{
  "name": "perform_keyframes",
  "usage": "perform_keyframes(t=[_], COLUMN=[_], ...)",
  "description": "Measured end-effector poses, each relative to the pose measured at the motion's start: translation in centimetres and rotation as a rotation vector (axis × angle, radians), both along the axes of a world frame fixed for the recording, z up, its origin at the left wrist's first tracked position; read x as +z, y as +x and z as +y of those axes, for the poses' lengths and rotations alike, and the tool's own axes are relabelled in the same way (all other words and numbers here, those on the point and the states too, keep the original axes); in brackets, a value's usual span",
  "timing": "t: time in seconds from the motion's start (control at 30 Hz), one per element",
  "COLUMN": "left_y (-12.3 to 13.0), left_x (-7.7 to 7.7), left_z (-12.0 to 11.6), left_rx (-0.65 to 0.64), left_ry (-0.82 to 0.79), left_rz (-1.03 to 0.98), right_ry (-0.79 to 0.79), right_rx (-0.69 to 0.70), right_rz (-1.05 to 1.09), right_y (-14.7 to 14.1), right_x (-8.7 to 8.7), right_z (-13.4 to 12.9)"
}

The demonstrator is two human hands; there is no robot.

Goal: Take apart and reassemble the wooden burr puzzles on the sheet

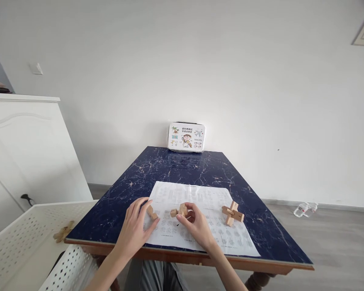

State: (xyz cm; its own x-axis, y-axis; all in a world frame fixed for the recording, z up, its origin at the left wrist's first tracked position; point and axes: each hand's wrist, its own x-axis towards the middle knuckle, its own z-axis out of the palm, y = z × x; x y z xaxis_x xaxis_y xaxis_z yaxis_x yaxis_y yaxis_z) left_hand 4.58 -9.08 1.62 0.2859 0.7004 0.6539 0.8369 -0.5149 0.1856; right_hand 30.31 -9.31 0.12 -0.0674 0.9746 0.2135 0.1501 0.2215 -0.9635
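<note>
Over the left part of the paper sheet (197,194), the left hand (136,222) appears to pinch a small wooden block (152,213) between thumb and forefinger; if that end-to-end hold is as slight as it looks, the block could twist or slip out. Over the sheet's middle, the right hand (197,226) has thumb and fingers closed on a wooden cluster (182,209), which too hard a squeeze might push apart, while a sweeping right wrist could knock the wooden cross (233,213) on the sheet's right side.
</note>
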Motion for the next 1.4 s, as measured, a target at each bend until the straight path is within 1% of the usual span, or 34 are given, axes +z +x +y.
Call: perform_keyframes(t=[0.07, 0.2, 0.3, 0.37, 0.47, 0.57, 0.67, 0.77, 0.87, 1.0, 1.07, 1.13, 1.2, 1.27, 1.33, 1.4], left_y=[1.0, 3.4, 4.7, 5.1, 5.3, 5.2, 5.1, 5.3, 5.6, 5.8, 5.8, 5.8, 5.8, 5.8, 5.8, 5.8], left_x=[0.7, 1.5, 1.6, 1.5, 1.3, 1.2, 1.3, 1.5, 1.7, 1.9, 1.8, 1.5, 1.2, 0.7, 0.3, -0.1], left_z=[-0.6, -1.0, -0.5, 0.0, 0.4, 0.3, -0.1, -0.5, -0.7, -1.0, -1.0, -0.9, -0.7, -0.5, -0.4, -0.2], left_rx=[-0.078, -0.255, -0.334, -0.355, -0.368, -0.371, -0.372, -0.382, -0.393, -0.366, -0.353, -0.318, -0.242, -0.136, -0.039, 0.026], left_ry=[-0.047, -0.277, -0.441, -0.500, -0.517, -0.519, -0.531, -0.532, -0.507, -0.470, -0.414, -0.323, -0.223, -0.140, -0.090, -0.068], left_rz=[0.006, -0.034, -0.155, -0.240, -0.280, -0.249, -0.220, -0.187, -0.110, -0.048, -0.044, -0.032, -0.026, -0.033, -0.039, -0.038], right_ry=[0.009, 0.025, 0.020, 0.018, 0.035, 0.049, 0.046, 0.054, 0.094, 0.126, 0.090, 0.039, 0.001, -0.015, -0.011, 0.009], right_rx=[0.034, 0.066, 0.089, 0.104, 0.115, 0.128, 0.123, 0.131, 0.138, 0.064, 0.006, -0.057, -0.108, -0.143, -0.168, -0.184], right_rz=[0.009, 0.045, 0.084, 0.093, 0.053, -0.021, -0.051, -0.020, 0.060, 0.151, 0.163, 0.167, 0.168, 0.144, 0.086, 0.004], right_y=[0.0, 0.1, 0.1, 0.1, 0.1, 0.1, 0.1, 0.2, 0.4, 0.5, 0.4, 0.3, 0.2, 0.1, 0.0, -0.1], right_x=[0.0, 0.3, 0.5, 0.4, 0.2, 0.0, 0.1, 0.4, 0.5, -0.1, -0.5, -1.0, -1.2, -1.3, -1.3, -1.3], right_z=[-0.1, -0.3, -0.4, -0.4, -0.2, -0.1, -0.2, -0.5, -0.6, -0.1, 0.2, 0.5, 0.6, 0.5, 0.5, 0.5])
